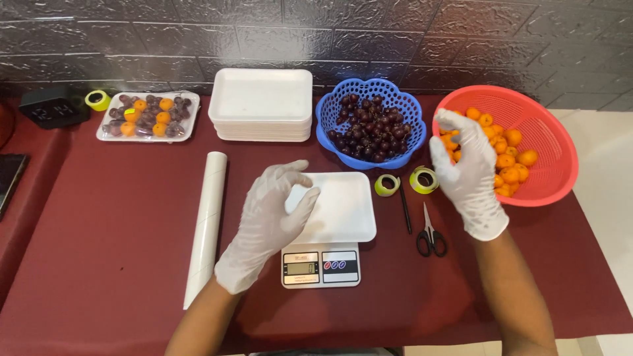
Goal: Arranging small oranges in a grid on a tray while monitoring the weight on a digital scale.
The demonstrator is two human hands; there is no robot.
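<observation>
2 hands: gloved.
Left hand (267, 221): fingers curled, touching tray (343, 207), long axis left-right.
Right hand (468, 173): raised, loosely curled, grasp unclear.

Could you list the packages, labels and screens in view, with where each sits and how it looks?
Kitchen scale: front centre under a white tray, white, small grey display.
Wrapped fruit tray: back left, white, film-covered, orange and dark fruit, green sticker.
Sticker rolls: beside the blue basket, yellow-green.
Dark clock-like device: far left, black.

2 thin white disposable gloves, left hand (267, 221) and right hand (467, 173), forearms bare.
</observation>
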